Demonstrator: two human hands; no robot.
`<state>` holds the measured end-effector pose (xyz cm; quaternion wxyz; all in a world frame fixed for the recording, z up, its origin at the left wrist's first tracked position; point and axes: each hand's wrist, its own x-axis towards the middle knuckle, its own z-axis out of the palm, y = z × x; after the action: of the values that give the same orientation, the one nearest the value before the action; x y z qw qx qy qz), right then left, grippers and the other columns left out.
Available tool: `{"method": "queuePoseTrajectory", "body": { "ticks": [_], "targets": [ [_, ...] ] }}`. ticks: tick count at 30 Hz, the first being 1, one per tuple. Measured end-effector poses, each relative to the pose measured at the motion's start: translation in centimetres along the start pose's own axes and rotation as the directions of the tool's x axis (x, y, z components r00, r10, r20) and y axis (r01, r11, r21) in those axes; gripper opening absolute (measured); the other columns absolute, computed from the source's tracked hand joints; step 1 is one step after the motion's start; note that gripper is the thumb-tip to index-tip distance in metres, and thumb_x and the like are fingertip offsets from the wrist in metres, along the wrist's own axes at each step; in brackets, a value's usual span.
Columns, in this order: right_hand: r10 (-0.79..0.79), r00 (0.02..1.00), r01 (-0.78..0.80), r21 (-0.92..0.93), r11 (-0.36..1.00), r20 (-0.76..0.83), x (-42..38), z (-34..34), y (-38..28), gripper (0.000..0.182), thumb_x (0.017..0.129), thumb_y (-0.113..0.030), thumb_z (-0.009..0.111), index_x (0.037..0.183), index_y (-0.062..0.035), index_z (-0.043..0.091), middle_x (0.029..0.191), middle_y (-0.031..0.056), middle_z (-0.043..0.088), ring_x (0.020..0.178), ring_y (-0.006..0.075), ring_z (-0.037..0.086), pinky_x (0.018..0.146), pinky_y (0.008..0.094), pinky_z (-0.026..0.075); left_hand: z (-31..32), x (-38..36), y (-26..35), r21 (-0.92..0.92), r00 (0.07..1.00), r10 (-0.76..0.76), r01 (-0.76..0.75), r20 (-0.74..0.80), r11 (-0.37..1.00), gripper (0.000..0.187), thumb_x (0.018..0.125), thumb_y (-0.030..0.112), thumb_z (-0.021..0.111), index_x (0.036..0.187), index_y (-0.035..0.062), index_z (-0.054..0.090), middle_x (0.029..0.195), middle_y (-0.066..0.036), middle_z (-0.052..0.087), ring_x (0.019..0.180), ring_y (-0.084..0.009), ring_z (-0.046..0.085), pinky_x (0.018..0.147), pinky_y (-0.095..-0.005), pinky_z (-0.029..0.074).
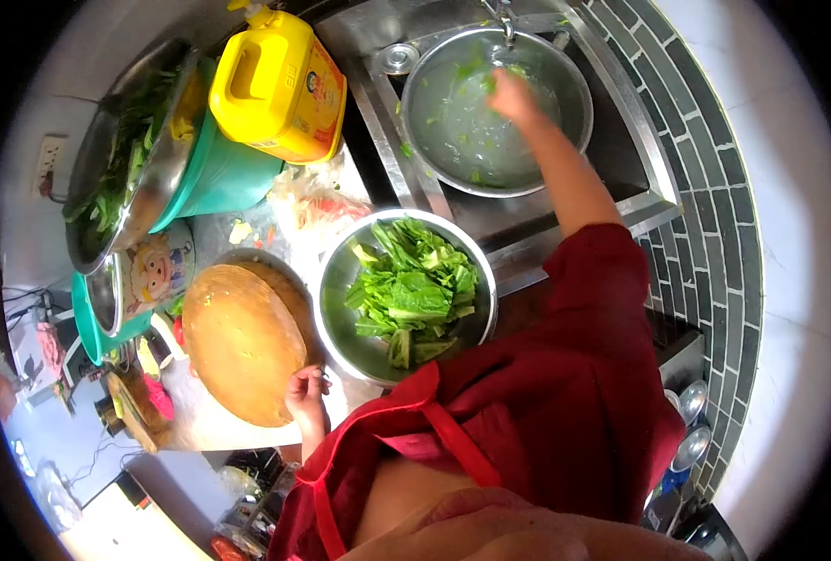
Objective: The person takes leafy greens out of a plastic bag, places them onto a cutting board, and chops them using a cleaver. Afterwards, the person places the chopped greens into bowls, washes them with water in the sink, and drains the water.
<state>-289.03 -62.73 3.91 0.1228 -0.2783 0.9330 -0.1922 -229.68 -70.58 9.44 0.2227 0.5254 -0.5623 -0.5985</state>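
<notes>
At the sink, my right hand [511, 96] is over a steel basin [565, 103] of cloudy water with green bits floating in it; motion blurs its fingers, and some green shows beside them. My left hand [307, 391] has its fingers curled near the edge of a round wooden board [242, 346], and whether it holds anything is hidden. Between the board and the sink sits a steel bowl [339, 323] heaped with cut green leaves [418, 294].
A yellow jug [280, 89] stands at the upper left. Beside it a steel bowl of greens [121, 168] rests tilted above a teal basin [214, 178]. A plastic bag [317, 210] lies behind the leaf bowl. The tap [505, 21] hangs over the sink basin.
</notes>
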Motion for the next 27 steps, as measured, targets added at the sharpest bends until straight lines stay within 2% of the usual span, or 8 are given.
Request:
{"method": "queuePoseTrajectory", "body": {
  "ticks": [4, 7, 10, 14, 19, 23, 26, 27],
  "targets": [
    [0.015, 0.96, -0.074, -0.202, 0.977, -0.279, 5.2, 2.4, 5.0, 0.055, 0.068, -0.016, 0.063, 0.12, -0.0087, 0.047, 0.115, 0.0186, 0.053, 0.104, 0.0297, 0.054, 0.086, 0.0392, 0.044, 0.4, -0.3, 0.2, 0.028, 1.0, 0.011, -0.011, 0.001, 1.0, 0.006, 0.083, 0.004, 0.059, 0.088, 0.0013, 0.056, 0.071, -0.004, 0.057, 0.057, -0.0102, 0.052, 0.051, -0.0212, 0.041],
    [0.093, 0.996, -0.093, -0.071, 0.993, 0.002, 4.6, 3.6, 5.4, 0.054, 0.066, -0.016, 0.064, 0.117, -0.0093, 0.05, 0.107, 0.0191, 0.058, 0.101, 0.0315, 0.055, 0.086, 0.0398, 0.044, 0.6, -0.7, 0.4, 0.07, 1.0, 0.002, -0.002, -0.003, 0.998, 0.006, 0.084, 0.003, 0.058, 0.089, 0.0012, 0.056, 0.07, -0.004, 0.057, 0.058, -0.0101, 0.053, 0.051, -0.0212, 0.042],
    [0.067, 0.997, -0.067, -0.019, 0.998, -0.024, 4.5, 6.0, 6.5, 0.052, 0.063, -0.018, 0.066, 0.113, -0.0092, 0.053, 0.094, 0.0161, 0.062, 0.088, 0.0277, 0.061, 0.076, 0.0373, 0.048, 0.4, -0.9, 1.0, 0.083, 1.0, 0.005, -0.005, -0.005, 0.997, 0.006, 0.084, 0.003, 0.058, 0.09, 0.0008, 0.057, 0.07, -0.004, 0.058, 0.06, -0.0102, 0.053, 0.053, -0.0216, 0.042],
    [0.1, 0.991, -0.126, 0.421, 0.898, 0.084, 0.1, 1.9, 3.6, 0.035, 0.071, -0.016, 0.062, 0.105, -0.0045, 0.058, 0.094, 0.0184, 0.062, 0.087, 0.0271, 0.059, 0.075, 0.0367, 0.047, -0.1, -0.9, 1.1, 0.234, 1.0, 0.025, -0.02, -0.019, 0.972, 0.006, 0.085, 0.006, 0.057, 0.087, 0.0004, 0.059, 0.069, -0.003, 0.058, 0.059, -0.0093, 0.052, 0.055, -0.0215, 0.043],
    [-0.093, 0.948, -0.197, 0.793, 0.577, 0.303, -8.3, -1.2, -1.8, 0.037, 0.073, -0.022, 0.065, 0.105, -0.004, 0.057, 0.083, 0.0109, 0.063, 0.075, 0.0166, 0.058, 0.065, 0.0285, 0.046, -0.8, -1.3, -0.3, 0.044, 0.989, -0.006, 0.0, 0.145, 0.999, 0.007, 0.085, 0.002, 0.055, 0.091, 0.0007, 0.059, 0.075, -0.003, 0.059, 0.063, -0.0095, 0.056, 0.057, -0.0205, 0.044],
    [-0.143, 0.979, 0.001, 0.704, 0.71, 0.143, -21.1, -3.3, -11.8, 0.041, 0.074, -0.03, 0.067, 0.102, -0.0031, 0.055, 0.083, 0.0125, 0.061, 0.078, 0.0215, 0.057, 0.068, 0.0346, 0.045, -2.1, -2.2, -0.2, -0.088, 0.968, 0.087, -0.068, 0.235, 0.994, 0.009, 0.083, -0.001, 0.055, 0.092, 0.0012, 0.057, 0.073, -0.001, 0.056, 0.063, -0.0075, 0.053, 0.058, -0.0207, 0.047],
    [-0.461, 0.876, 0.483, 0.236, 0.844, -0.143, -27.1, 0.9, -15.1, 0.05, 0.079, -0.039, 0.061, 0.111, -0.0027, 0.053, 0.097, 0.0188, 0.059, 0.089, 0.0316, 0.056, 0.075, 0.0395, 0.044, -4.8, -2.7, -1.0, -0.201, 0.971, 0.124, -0.082, 0.207, 0.976, 0.016, 0.08, -0.003, 0.057, 0.095, 0.0022, 0.057, 0.074, 0.001, 0.054, 0.065, -0.0056, 0.052, 0.061, -0.0212, 0.05],
    [-0.495, 0.866, 0.499, 0.065, 0.864, -0.064, -30.2, 0.7, -17.7, 0.051, 0.079, -0.04, 0.06, 0.114, -0.0041, 0.052, 0.108, 0.019, 0.055, 0.098, 0.0339, 0.053, 0.079, 0.0414, 0.042, -5.7, -3.0, -1.7, -0.235, 0.972, 0.159, -0.115, 0.175, 0.965, 0.016, 0.079, -0.003, 0.058, 0.095, 0.0024, 0.058, 0.073, 0.0, 0.055, 0.065, -0.0057, 0.052, 0.06, -0.0205, 0.05]
  ]
}}
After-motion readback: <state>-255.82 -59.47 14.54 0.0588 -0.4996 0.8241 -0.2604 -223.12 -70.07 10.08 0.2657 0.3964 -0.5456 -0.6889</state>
